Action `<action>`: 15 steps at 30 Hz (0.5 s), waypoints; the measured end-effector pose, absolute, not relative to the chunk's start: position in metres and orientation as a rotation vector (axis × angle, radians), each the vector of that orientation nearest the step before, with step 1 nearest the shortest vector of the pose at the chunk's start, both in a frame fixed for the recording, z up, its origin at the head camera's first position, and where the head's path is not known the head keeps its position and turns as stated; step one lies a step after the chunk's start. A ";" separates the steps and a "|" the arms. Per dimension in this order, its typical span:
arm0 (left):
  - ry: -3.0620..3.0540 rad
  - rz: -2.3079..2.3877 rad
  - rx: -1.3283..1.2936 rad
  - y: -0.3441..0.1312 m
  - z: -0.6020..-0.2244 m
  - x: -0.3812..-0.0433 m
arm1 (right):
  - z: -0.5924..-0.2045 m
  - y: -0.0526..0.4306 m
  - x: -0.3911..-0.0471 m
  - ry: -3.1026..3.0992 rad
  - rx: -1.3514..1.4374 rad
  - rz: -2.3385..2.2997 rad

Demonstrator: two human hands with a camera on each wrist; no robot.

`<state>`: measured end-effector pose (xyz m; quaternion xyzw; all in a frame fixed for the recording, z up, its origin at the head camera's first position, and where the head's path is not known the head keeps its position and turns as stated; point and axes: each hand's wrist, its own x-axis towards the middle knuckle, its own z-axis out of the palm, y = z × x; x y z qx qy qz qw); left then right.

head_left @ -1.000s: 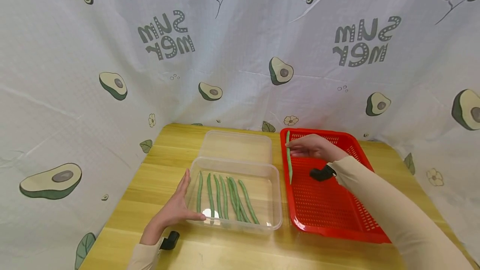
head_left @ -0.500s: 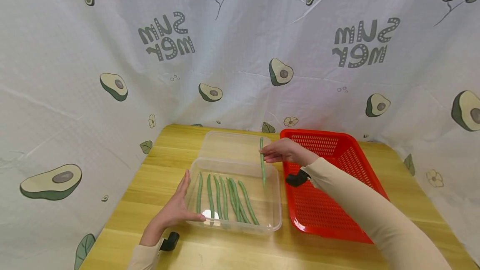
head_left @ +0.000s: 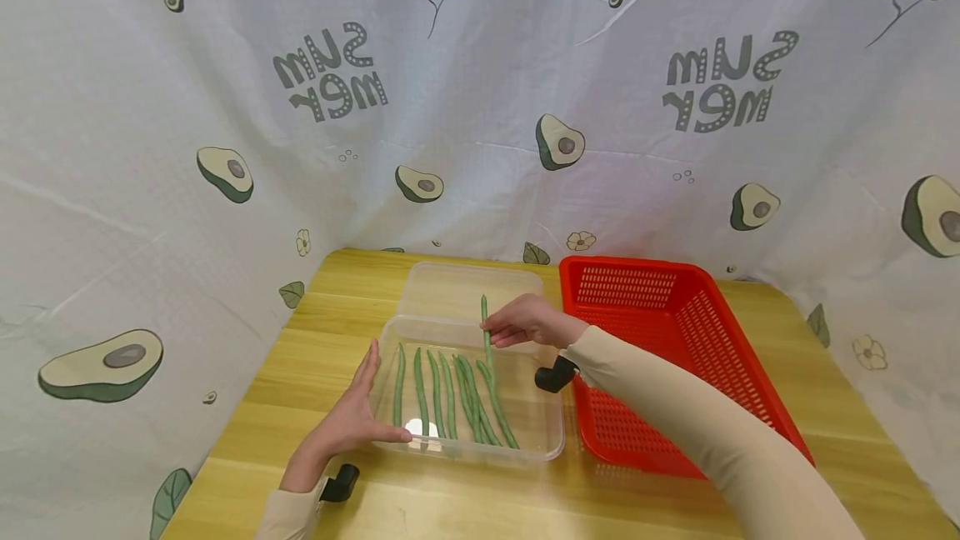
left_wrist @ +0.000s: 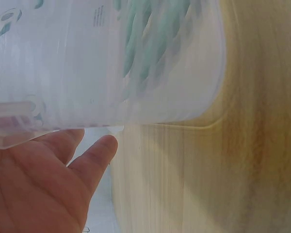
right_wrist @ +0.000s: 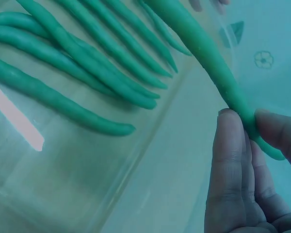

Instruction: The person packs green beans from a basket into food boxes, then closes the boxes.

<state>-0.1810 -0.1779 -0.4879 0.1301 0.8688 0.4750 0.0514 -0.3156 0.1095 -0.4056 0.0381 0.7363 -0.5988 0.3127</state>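
My right hand pinches a green bean near one end, between thumb and fingertips. It hangs over the back half of a clear plastic container, its lower end above the beans inside. Several green beans lie lengthwise there, mostly side by side, with a few crossing toward the right. At the container's front left corner, my left hand rests with fingers straight along the left wall and thumb along the front rim. In the left wrist view its palm faces the container wall.
A red slotted basket stands just right of the container. Behind the container lies a flat translucent lid. The wooden table meets a printed curtain at the back and sides.
My right hand has carried the green bean leftward, from the red basket's left edge to above the clear container. My left hand has stayed in place.
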 end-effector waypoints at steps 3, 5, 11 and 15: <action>2.643 1.443 0.390 -0.178 -0.488 -0.181 | -0.409 0.103 -0.313 1.956 0.085 -1.554; 2.643 1.440 0.390 -0.177 -0.488 -0.181 | -0.410 0.100 -0.311 1.962 0.073 -1.537; 2.647 1.442 0.395 -0.178 -0.488 -0.182 | -0.417 0.094 -0.305 1.967 0.036 -1.488; 2.638 1.443 0.383 -0.179 -0.488 -0.181 | -0.423 0.090 -0.301 1.974 0.022 -1.450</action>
